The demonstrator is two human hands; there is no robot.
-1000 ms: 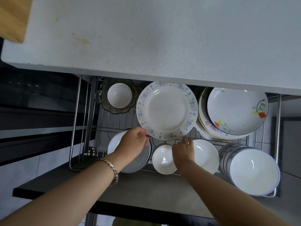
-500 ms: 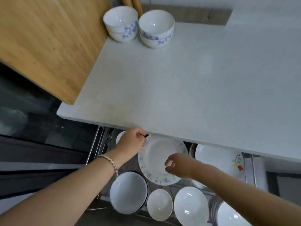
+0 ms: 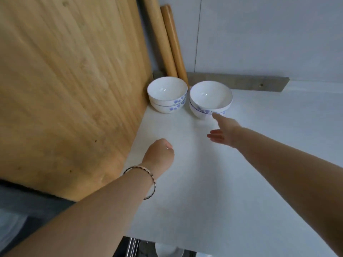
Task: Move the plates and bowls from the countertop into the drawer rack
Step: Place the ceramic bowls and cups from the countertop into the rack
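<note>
Two groups of white bowls with blue flowers stand at the back of the white countertop [image 3: 241, 182]. The left stack of bowls [image 3: 167, 94] sits beside the wooden board; the right bowls [image 3: 210, 99] stand next to it. My right hand [image 3: 223, 132] reaches out with straight fingers, fingertips just at the right bowls' near side. My left hand [image 3: 160, 154], bracelet on its wrist, hovers over the counter with loosely curled fingers and holds nothing. The drawer rack [image 3: 133, 247] shows only as a sliver under the counter's front edge.
A big wooden cutting board [image 3: 70, 86] leans at the left, close to the left bowls. Two wooden rolling pins [image 3: 167, 39] stand against the wall behind the bowls. A grey strip [image 3: 241, 82] runs along the wall base.
The view has swung up from the drawer rack to the countertop. Both hands have left the dishes in the rack and moved up over the counter, the right one reaching the right bowls.
</note>
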